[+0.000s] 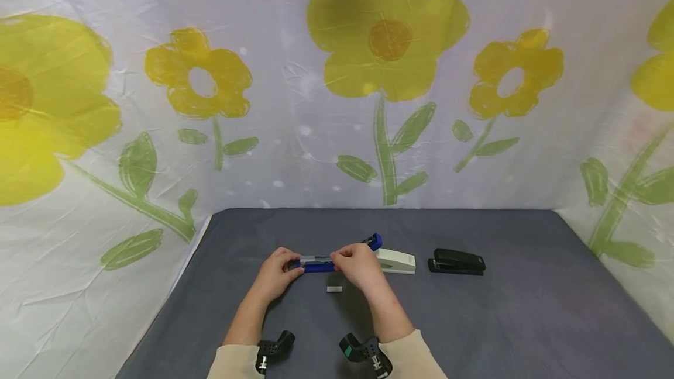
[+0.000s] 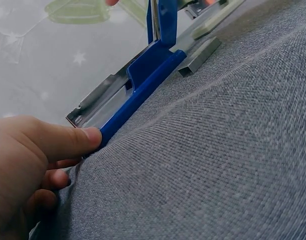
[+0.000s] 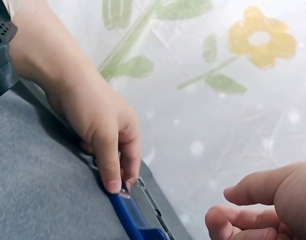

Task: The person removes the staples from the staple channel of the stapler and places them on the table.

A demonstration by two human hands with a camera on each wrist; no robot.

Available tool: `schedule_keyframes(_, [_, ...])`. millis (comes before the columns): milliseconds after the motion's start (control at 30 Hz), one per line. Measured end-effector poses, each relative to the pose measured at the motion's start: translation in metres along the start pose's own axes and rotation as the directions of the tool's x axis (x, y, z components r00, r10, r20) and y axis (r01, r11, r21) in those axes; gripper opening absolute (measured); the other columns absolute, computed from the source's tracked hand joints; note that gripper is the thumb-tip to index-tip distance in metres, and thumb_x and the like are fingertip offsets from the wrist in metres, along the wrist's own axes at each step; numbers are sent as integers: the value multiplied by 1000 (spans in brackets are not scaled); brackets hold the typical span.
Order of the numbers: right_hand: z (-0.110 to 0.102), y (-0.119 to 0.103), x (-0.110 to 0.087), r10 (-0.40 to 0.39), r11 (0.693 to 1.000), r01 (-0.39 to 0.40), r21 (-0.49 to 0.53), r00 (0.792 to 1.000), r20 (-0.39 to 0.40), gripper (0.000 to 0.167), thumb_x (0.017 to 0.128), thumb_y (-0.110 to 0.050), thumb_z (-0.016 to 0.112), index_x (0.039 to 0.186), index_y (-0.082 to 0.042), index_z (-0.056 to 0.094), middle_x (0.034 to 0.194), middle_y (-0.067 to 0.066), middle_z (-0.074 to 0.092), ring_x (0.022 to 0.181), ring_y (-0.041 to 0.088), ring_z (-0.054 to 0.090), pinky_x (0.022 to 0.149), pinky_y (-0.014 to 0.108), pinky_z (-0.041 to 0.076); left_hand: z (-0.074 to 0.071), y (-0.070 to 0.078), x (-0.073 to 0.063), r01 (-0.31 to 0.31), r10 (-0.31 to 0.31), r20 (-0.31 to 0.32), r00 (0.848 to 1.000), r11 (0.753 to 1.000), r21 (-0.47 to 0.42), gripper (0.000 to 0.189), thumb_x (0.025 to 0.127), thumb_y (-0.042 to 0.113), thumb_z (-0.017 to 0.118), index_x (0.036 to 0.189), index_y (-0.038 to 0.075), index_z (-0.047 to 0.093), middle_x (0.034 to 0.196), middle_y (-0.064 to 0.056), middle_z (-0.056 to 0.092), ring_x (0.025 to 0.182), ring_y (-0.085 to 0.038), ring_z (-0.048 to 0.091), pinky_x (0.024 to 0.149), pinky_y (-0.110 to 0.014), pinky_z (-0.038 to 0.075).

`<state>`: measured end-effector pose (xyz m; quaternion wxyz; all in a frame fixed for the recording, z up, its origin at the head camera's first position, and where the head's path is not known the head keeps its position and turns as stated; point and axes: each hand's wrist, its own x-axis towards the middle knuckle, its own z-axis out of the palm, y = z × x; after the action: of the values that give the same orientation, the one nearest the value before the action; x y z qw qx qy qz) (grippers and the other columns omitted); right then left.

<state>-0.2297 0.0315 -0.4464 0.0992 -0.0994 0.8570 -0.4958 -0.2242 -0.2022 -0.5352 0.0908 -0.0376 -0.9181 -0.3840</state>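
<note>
A blue stapler (image 1: 319, 268) lies on the grey cloth with its top cover (image 1: 374, 241) swung up and back to the right, so the metal staple channel (image 2: 100, 97) shows. My left hand (image 1: 276, 275) pinches the stapler's left end, with the thumb on the blue base in the left wrist view. Over the middle of the stapler hovers my right hand (image 1: 360, 265); in the right wrist view its fingers (image 3: 243, 217) are loosely bent, thumb apart, with nothing between them. A short strip of staples (image 1: 334, 289) lies on the cloth just in front of the stapler.
A white stapler (image 1: 397, 261) stands right behind my right hand, partly hidden by it. Farther right sits a black stapler (image 1: 457, 262). The grey table (image 1: 526, 320) ends at a flower-printed curtain (image 1: 295, 151).
</note>
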Motion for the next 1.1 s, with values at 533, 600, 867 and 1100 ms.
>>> schedule_keyframes(533, [27, -13, 19, 4, 999, -2, -34, 999, 39, 30, 102, -20, 64, 82, -2, 78, 114, 9, 73, 86, 21, 62, 65, 36, 43, 4, -1, -5, -11, 11, 1, 1000, 1000, -25, 24, 91, 12, 79, 114, 6, 76, 103, 2, 60, 69, -11, 43, 64, -30, 39])
schedule_keyframes(600, [32, -14, 20, 11, 999, -9, -44, 999, 45, 27, 102, -21, 64, 88, -3, 79, 107, 8, 73, 83, 20, 61, 67, 37, 44, 4, -1, -5, -10, 10, 1, 1000, 999, -31, 24, 91, 12, 79, 114, 5, 76, 104, 2, 60, 69, -11, 44, 64, -30, 39])
schedule_keyframes(867, [52, -8, 20, 16, 994, -11, -108, 999, 48, 22, 100, -19, 66, 97, -2, 79, 69, 0, 64, 60, 16, 56, 56, 33, 45, 4, 0, -5, 5, -5, 1, 1000, 999, -52, 21, 91, 10, 78, 112, 6, 77, 102, 2, 60, 67, -11, 43, 63, -29, 39])
schedule_keyframes(1100, [62, -7, 25, 15, 997, -11, -76, 999, 43, 21, 100, -18, 66, 101, -2, 79, 72, 1, 65, 63, 17, 58, 58, 34, 48, 0, -1, -3, -13, 13, -10, 1000, 999, -34, 21, 92, 10, 78, 112, 7, 76, 102, 2, 59, 68, -10, 43, 64, -30, 38])
